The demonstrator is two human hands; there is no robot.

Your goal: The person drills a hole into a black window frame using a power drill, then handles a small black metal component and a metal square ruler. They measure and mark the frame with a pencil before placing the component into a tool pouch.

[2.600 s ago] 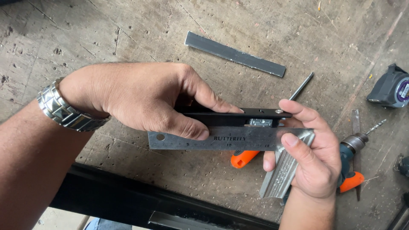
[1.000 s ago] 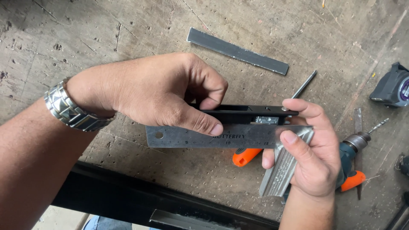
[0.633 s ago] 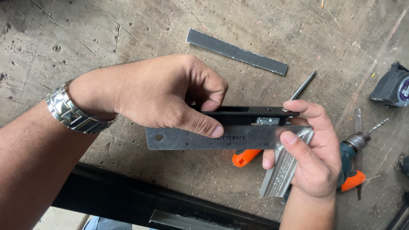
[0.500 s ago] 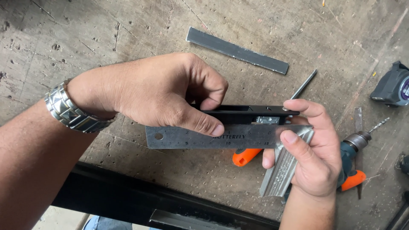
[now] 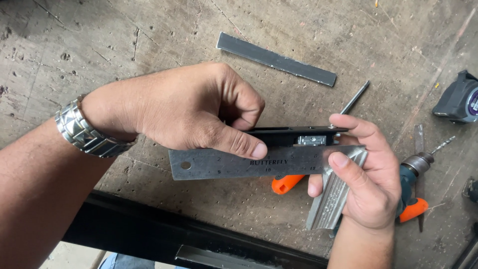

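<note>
Head view, looking down on a scarred wooden bench (image 5: pixel 124 40)

Left hand (image 5: pixel 189 112) reaching in from the left, back of the hand up, wrist nearly level, steel watch (image 5: pixel 84 130) on the wrist; fingers curled under, thumb stretched rightward and pressed flat on the upper edge of a steel ruler (image 5: pixel 239 163), pinching ruler against a black lock body (image 5: pixel 294 134) just behind it

Right hand (image 5: pixel 368 184) rising from the near right edge, palm turned left; index finger hooked over the right end of the lock body, thumb clamped on the right end of the ruler, remaining fingers closed round a ribbed grey metal profile (image 5: pixel 331 199) slanting down toward the near edge

Ruler held in the air above the bench, between both hands, long axis running left to right, very slightly tilted, hole end pointing left, face with markings toward the camera. Lock body parallel to it, touching along its far edge, silver latch near the right end

Lying on the bench: flat grey metal strip (image 5: pixel 276 59) far centre, thin rod (image 5: pixel 354 97) beside it, orange-handled tool (image 5: pixel 288 183) under the ruler, drill (image 5: pixel 416 172) right of the hands, tape measure (image 5: pixel 458 99) at the right edge, black frame (image 5: pixel 164 231) along the near side
</note>
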